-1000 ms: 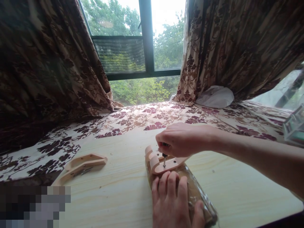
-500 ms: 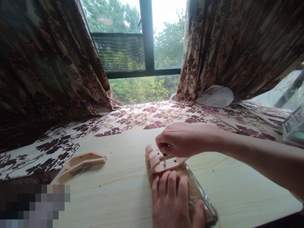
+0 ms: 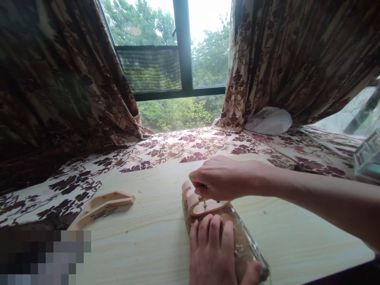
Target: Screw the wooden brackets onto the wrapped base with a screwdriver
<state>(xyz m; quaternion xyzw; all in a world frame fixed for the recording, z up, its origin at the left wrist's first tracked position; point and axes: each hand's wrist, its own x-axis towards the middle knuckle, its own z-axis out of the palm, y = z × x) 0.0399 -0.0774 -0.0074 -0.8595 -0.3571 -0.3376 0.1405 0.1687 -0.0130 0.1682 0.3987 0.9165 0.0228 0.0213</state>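
Note:
My right hand [image 3: 218,178] is closed round the handle of a screwdriver [image 3: 204,202], most of which the fingers hide. Its shaft points down, with the tip at a hole in a pale wooden piece [image 3: 202,208] that has a curved, hook-like end. That piece lies on a flat brown pad wrapped in clear plastic [image 3: 246,241]. Spread over the near part of the pad, my left hand [image 3: 212,249] lies with its fingers apart, the fingertips close to the wooden piece's edge.
A second angled wooden part [image 3: 109,204] with several dark holes rests on the left of the light wooden board [image 3: 148,245], a thin dark object beside it. Behind lie a flowered cloth [image 3: 166,150] and a white plastic bag [image 3: 268,120]. A clear box [image 3: 368,156] stands far right.
My right hand has turned and shifted slightly left round the screwdriver, covering more of its handle. My left hand has barely moved; its thumb sits slightly lower and further right.

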